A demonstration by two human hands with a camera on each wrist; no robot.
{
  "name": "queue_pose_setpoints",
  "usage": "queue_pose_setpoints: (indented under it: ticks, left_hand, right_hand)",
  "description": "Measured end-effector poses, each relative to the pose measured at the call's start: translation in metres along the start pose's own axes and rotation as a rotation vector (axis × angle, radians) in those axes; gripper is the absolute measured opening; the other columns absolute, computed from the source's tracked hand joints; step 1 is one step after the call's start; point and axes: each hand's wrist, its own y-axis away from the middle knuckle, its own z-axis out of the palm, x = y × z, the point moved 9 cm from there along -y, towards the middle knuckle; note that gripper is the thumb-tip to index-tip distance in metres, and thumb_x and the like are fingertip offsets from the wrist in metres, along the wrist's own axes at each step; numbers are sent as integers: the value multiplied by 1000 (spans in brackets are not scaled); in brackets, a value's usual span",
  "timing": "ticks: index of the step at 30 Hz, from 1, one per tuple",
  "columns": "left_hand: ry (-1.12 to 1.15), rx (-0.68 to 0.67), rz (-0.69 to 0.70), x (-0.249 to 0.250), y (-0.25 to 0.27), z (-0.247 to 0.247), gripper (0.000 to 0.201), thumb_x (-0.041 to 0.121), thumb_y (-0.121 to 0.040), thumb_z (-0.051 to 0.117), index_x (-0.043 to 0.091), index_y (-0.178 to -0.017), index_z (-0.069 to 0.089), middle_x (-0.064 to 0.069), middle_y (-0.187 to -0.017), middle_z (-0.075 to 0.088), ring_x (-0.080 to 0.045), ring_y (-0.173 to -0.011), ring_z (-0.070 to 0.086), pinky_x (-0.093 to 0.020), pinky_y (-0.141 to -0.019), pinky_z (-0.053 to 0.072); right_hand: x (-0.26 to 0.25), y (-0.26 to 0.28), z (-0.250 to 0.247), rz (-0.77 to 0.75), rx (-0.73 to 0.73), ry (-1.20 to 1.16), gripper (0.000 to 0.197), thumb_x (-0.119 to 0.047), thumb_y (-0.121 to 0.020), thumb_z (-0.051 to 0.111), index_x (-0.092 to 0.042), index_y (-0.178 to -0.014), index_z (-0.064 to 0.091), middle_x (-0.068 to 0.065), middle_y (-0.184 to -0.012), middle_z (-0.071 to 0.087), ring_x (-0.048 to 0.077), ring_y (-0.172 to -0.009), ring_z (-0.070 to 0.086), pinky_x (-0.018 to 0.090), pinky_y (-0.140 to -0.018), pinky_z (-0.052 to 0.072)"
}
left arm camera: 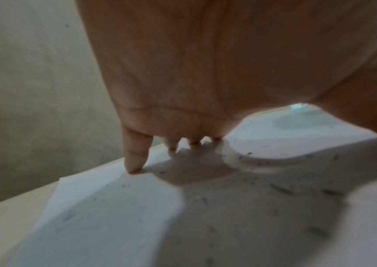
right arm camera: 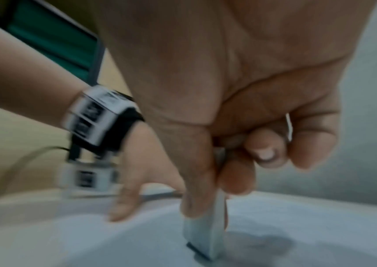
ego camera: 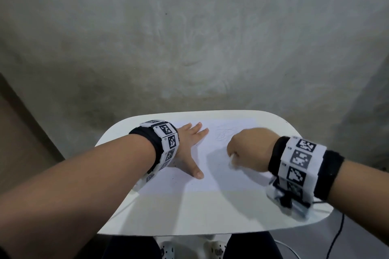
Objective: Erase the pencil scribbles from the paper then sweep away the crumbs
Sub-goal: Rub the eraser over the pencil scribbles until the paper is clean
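Two hands work: left hand [ego camera: 188, 149] spread on paper [ego camera: 212, 174], right hand [ego camera: 250, 149] pinching eraser [right arm camera: 205, 233]; hard rubbing toward twelve o'clock could crumple it.

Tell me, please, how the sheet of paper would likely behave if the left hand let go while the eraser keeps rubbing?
The paper looks thin and light, so it would probably slide or crumple under the eraser. The left hand presses it flat with spread fingers. The white table looks smooth, likely giving little grip.

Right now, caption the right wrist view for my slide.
Right hand pinches an eraser upright against the paper.
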Motion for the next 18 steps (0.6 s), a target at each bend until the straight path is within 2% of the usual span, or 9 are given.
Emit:
queue_pose_setpoints:
  ticks: [2,6,9,13,16,18]
  left_hand:
    - [-9,-8,3,0,0,0,129,71,-67,69,32,-148,-25,10,-155,-31,-16,-146,-21,-50,-117,2]
    - [-11,-2,-3,0,1,0,129,71,-68,68,32,-148,-25,10,-155,-31,-16,-146,-21,-50,-117,2]
    - [-6,-5,1,-1,-1,1,130,72,-67,68,33,-148,-25,10,-155,-31,-16,-146,-21,-50,-117,2]
    - [-1,2,0,0,-1,0,129,72,-67,68,32,-148,-25,9,-156,-31,-17,-146,-21,-49,-117,1]
    - [1,-1,2,-1,-2,1,130,72,-66,68,32,-148,-25,9,-155,-31,-17,-146,-21,-49,-117,1]
    - [-1,1,7,-2,-2,1,130,73,-66,68,32,-148,-25,9,-155,-31,-17,-146,-21,-49,-117,1]
  right_hand:
    - [-9,1,8,-28,-41,-8,19,-22,-80,55,-17,-62,49,0,-63,48,24,-66,43,25,-50,26]
    - [22,1,-2,81,-15,-47,20,-25,-78,54,-18,-60,50,-1,-65,54,24,-68,49,25,-55,34]
    - [-5,4,8,-26,-21,-12,19,-24,-80,54,-17,-62,50,-1,-68,53,24,-68,46,25,-51,29]
    - [23,5,0,93,-12,-69,17,-27,-79,54,-18,-64,53,-3,-64,53,23,-68,50,25,-53,33]
    - [-1,8,4,12,-1,-18,16,-23,-81,54,-18,-66,52,-2,-66,52,24,-69,46,25,-50,28]
    - [-6,9,9,2,-46,-49,18,-25,-81,55,-17,-65,52,-1,-67,54,24,-68,47,25,-52,31]
